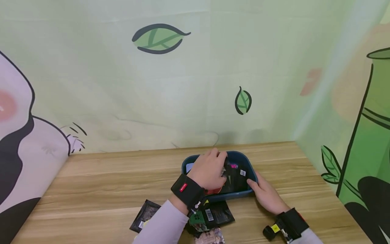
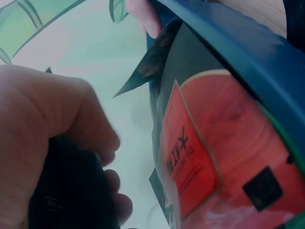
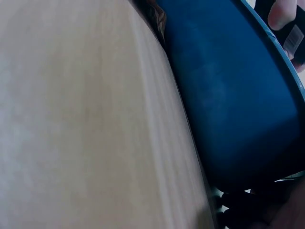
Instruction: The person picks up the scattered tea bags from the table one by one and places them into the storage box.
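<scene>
A dark blue plastic bin [image 1: 239,195] stands on the wooden table with several packets inside. My left hand [image 1: 210,169] is over the bin and grips a black packet [image 2: 71,191], its fingers curled round it in the left wrist view. Close beside that hand lies a red-and-black packet [image 2: 228,138] in the bin. Black packets [image 1: 236,178] with a small white label fill the bin's right part. My right hand [image 1: 269,195] holds the bin's right front corner, thumb at the rim; its other fingers are mostly hidden. In the right wrist view the bin's outer wall [image 3: 228,95] shows.
In front of the bin, on the wooden table [image 1: 100,183], lie a black packet [image 1: 146,213], a black-and-green packet [image 1: 216,215] and a pale patterned packet [image 1: 210,237]. The left forearm partly covers them. A printed green backdrop [image 1: 195,84] rises behind the table.
</scene>
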The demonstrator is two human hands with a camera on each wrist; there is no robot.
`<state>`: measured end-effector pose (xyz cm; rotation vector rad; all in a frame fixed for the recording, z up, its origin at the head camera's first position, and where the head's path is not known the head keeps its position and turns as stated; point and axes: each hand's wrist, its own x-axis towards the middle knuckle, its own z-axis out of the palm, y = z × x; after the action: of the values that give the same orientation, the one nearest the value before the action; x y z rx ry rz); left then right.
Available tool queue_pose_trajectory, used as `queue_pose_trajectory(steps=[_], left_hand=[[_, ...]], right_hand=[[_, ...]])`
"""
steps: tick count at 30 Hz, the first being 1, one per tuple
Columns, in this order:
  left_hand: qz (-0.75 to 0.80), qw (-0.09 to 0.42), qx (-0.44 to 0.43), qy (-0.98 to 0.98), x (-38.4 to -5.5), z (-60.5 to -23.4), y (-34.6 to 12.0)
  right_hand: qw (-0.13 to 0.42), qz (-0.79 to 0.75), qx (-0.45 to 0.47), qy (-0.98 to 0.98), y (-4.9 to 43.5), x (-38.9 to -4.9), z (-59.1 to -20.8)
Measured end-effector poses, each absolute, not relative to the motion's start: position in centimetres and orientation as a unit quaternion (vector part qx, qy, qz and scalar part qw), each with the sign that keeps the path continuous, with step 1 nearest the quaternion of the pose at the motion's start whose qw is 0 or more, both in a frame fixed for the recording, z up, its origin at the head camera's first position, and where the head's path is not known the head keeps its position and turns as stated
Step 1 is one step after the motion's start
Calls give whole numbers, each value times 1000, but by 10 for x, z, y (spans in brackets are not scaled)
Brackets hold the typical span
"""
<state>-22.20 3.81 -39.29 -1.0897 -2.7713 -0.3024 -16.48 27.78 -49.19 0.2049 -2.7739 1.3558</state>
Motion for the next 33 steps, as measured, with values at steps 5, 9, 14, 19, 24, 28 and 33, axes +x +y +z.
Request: queue_pose_trajectory(steps=[5,9,14,19,24,28,33], left_hand=[[-97,62,-345,-932,-223,-395,41],[-114,50,-346,-930,-221,-398,38],[-128,45,-358,-924,-217,-398,31],[-133,57,-373,-917,-211,-396,13],[-155,53,-366,-916,-205,-399,-21],[-162,39,-347,-923,-200,-403,-51],[-150,47,-340,-927,-195,-415,-87]], right_hand=[[20,439,61,-896,277,-164,-492],[17,436,57,-898,277,-165,-493],[14,437,56,-898,277,-165,-493],[22,434,60,-898,278,-165,-492],[24,430,70,-900,278,-165,-493],[22,428,74,-900,279,-165,-492],[27,429,77,-900,279,-163,-492]])
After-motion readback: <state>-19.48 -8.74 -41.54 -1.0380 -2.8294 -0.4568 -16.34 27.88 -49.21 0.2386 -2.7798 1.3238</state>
